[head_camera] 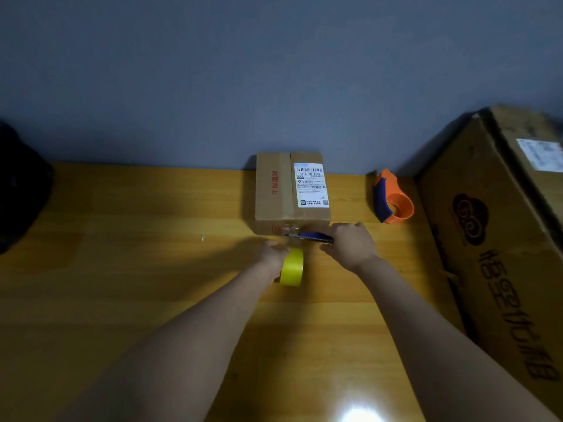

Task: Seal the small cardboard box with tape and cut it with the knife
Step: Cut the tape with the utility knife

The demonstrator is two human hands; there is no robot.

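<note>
The small cardboard box (275, 190) stands on the wooden table against the wall, with a white shipping label on top and a strip of tape running down its front face. My left hand (274, 254) grips a yellow tape roll (292, 267) just in front of the box, with clear tape stretched up to the box's front. My right hand (350, 242) holds a blue-handled knife (310, 236), whose blade points left and meets the tape at the box's lower front edge.
An orange and blue tape dispenser (394, 199) lies right of the box. A large cardboard box (499, 239) leans at the right edge of the table (137, 239). A dark object (21, 190) sits at the far left.
</note>
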